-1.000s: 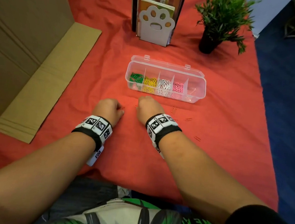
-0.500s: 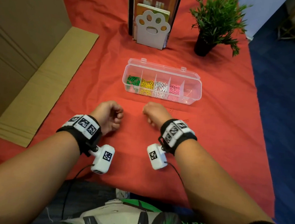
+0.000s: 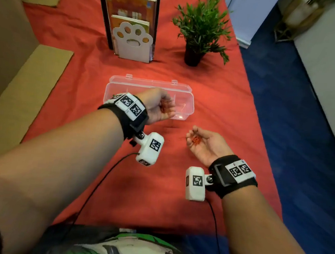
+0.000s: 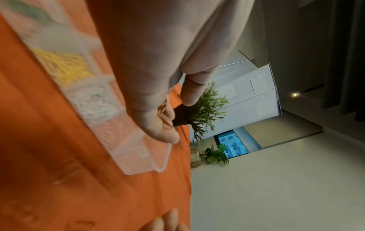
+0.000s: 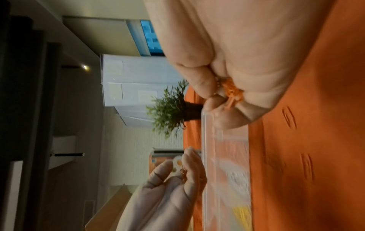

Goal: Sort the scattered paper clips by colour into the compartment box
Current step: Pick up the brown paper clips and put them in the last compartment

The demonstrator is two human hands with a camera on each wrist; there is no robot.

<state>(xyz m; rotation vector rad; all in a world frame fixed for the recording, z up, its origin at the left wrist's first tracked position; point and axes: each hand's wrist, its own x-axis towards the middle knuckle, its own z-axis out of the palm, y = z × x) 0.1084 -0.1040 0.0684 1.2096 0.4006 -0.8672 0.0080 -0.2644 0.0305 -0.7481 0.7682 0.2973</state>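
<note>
The clear compartment box (image 3: pixel 187 108) lies open on the red cloth, holding green, yellow (image 4: pixel 65 65), white (image 4: pixel 94 100) and pink clips. My left hand (image 3: pixel 164 104) hovers palm-up over the box's right end, fingers curled round a few orange paper clips (image 3: pixel 164 107). My right hand (image 3: pixel 195 138) is palm-up just in front of the box's right corner and cups a small bunch of orange clips (image 5: pixel 231 92) under its curled fingers. Loose orange clips (image 5: pixel 289 116) lie on the cloth near the right hand; they barely show against the fabric.
A paw-shaped bookend with books (image 3: pixel 132 42) and a potted plant (image 3: pixel 199 34) stand behind the box. Cardboard (image 3: pixel 24 86) lines the left side. The table's right edge (image 3: pixel 271 156) drops to blue floor. Camera cables hang from both wrists.
Both hands were fists pressed on the cloth; now they are turned palm-up with orange clips in them. The left has moved forward over the box, the right has shifted right.
</note>
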